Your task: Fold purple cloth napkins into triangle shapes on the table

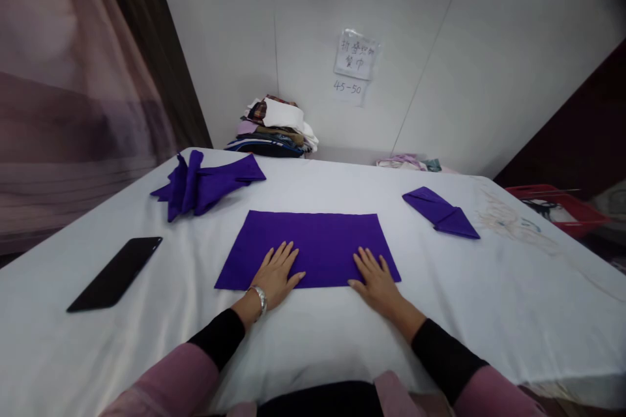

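A purple cloth napkin [317, 241] lies flat as a wide rectangle in the middle of the white-covered table [313, 339]. My left hand [276, 277] rests on its near left part, fingers stretched out, a silver bracelet on the wrist. On the near right part my right hand [376, 280] lies flat with its fingers apart. Neither hand grips the cloth. To the right lies a folded purple napkin [440, 212], narrow and pointed at one end. A bunched, pleated purple napkin [205, 186] sits at the far left.
A black phone or tablet [117, 273] lies on the left of the table. Piled clothes [274, 127] stand behind the far edge, with more cloth [405, 161] to the right. A red basket [562, 208] is beyond the right edge. Paper signs [356, 55] hang on the wall.
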